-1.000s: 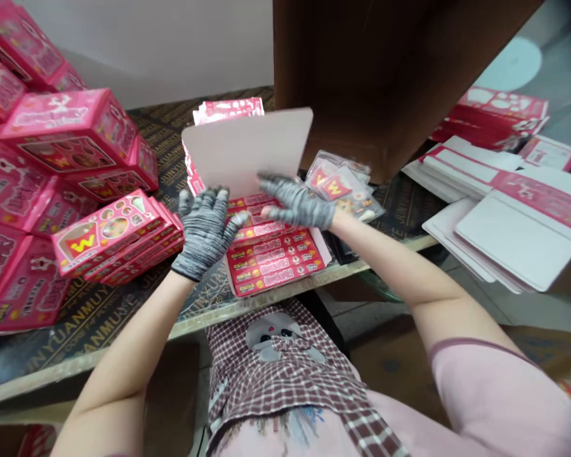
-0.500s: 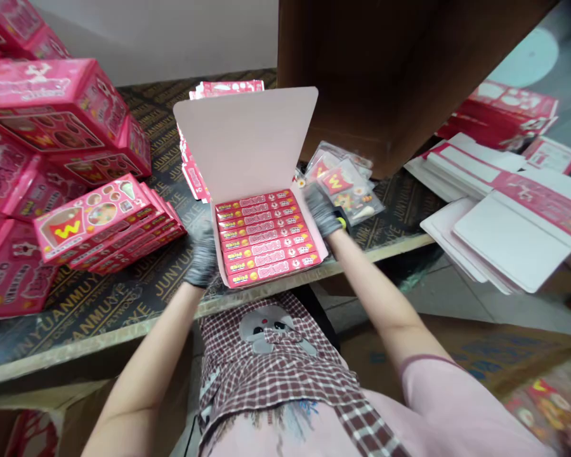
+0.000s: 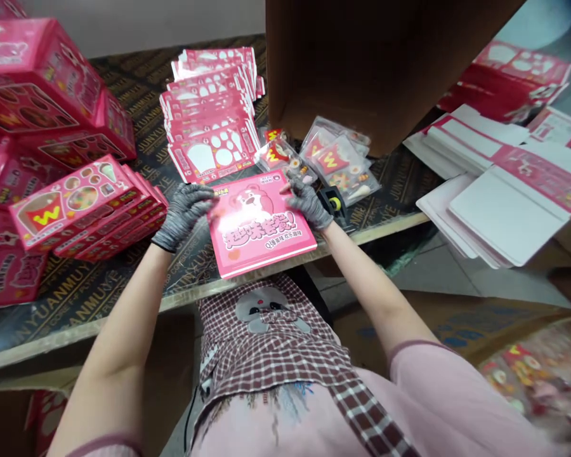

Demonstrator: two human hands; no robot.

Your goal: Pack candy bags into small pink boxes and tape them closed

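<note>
One closed pink box (image 3: pixel 254 244), glossy, with a bear and bubbly lettering on its lid, lies at the frame's centre on the bench (image 3: pixel 105 292). Left hand (image 3: pixel 186 212), fingers close together, and right hand (image 3: pixel 310 202), fingers loosely bent, touch its sides.

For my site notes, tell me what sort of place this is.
Probably a small packing workshop: pink printed boxes are piled at the left of the worktable, flat unfolded cartons lie at the right, and a big open cardboard box stands behind.
</note>
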